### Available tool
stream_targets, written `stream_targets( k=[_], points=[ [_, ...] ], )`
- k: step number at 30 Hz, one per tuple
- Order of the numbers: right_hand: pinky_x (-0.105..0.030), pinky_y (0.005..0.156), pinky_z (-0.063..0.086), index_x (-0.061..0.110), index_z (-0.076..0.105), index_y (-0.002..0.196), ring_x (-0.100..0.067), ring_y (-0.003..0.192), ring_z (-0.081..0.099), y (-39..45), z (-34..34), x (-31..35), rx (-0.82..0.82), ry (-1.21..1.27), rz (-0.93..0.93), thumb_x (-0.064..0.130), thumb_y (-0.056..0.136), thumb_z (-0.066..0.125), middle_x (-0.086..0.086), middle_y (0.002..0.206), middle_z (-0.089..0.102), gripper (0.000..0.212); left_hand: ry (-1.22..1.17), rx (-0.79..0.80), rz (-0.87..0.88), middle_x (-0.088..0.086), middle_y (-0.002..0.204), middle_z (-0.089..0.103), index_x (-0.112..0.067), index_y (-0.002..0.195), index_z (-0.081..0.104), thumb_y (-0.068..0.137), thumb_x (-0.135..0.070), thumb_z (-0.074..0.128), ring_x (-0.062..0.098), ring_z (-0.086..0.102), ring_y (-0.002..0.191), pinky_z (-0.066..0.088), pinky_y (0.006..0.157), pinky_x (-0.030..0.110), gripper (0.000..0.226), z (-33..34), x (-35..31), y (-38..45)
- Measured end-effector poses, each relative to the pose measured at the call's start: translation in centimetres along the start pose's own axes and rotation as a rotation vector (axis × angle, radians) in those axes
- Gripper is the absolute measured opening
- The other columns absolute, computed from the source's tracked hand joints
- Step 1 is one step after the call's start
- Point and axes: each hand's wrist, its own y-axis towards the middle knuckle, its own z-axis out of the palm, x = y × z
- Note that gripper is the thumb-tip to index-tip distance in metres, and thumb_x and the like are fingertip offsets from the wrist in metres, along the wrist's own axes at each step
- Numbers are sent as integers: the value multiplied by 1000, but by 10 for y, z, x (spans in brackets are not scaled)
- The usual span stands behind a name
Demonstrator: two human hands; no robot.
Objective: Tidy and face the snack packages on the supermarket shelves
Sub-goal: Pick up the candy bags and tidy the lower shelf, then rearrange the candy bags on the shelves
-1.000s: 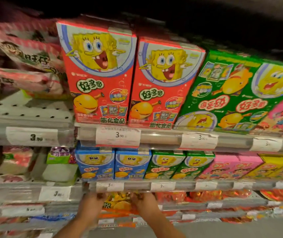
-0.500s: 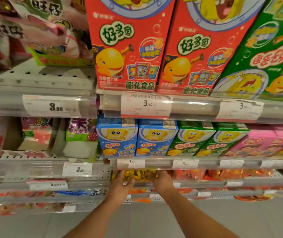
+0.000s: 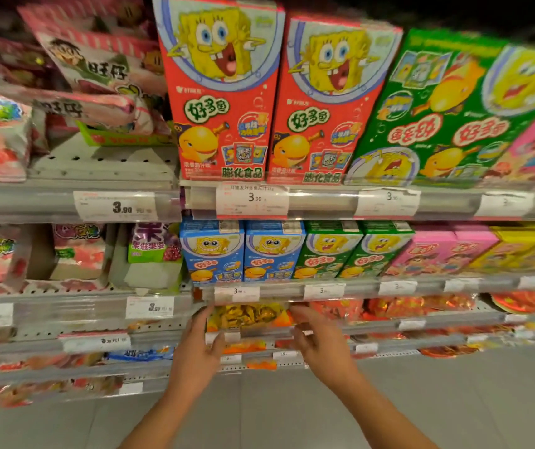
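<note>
Your left hand [image 3: 196, 348] and right hand [image 3: 319, 340] stand at either side of the yellow snack bag [image 3: 248, 315], fingers loosely spread and touching its edges. The bag is crinkled, shiny plastic and lies on the shelf [image 3: 389, 324] just under the two blue boxes [image 3: 243, 251]. Red shiny bags [image 3: 389, 307] lie on the same shelf, right of the yellow bag.

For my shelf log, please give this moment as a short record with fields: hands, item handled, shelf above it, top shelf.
left hand: at the left edge of the yellow snack bag
right hand: at the bag's right edge
grip: unclear, fingers blurred
shelf above: blue boxes, green boxes, upright
top shelf: two red boxes; green box lying sideways
</note>
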Motion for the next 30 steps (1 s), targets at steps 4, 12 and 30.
stream_targets(
  k=[4, 12, 30],
  points=[
    [-26, 97, 50, 27, 57, 137, -10, 116, 60, -40, -45, 53, -225, -201, -266, 16, 95, 58, 8, 131, 62, 43, 111, -127, 104, -13, 133, 51, -37, 142, 49, 95, -26, 64, 11, 54, 117, 47, 96, 37, 51, -44, -31, -42],
    [-46, 124, 21, 21, 32, 157, -26, 153, 23, -30, -93, 170, -390, -508, -656, 21, 92, 62, -2, 165, 28, 71, 369, -420, 431, -5, 133, 55, -21, 135, 57, 98, -31, 51, 20, 50, 122, 43, 99, 39, 39, -135, -105, -75],
    [-56, 120, 24, 27, 2, 162, -24, 156, -12, -21, -76, 219, -158, -588, -284, 38, 94, 65, 3, 169, -11, 93, 772, -593, 409, 20, 156, 37, -4, 147, 45, 91, -55, 31, 44, 37, 142, 32, 115, 59, 78, -295, -97, -88]
  ],
)
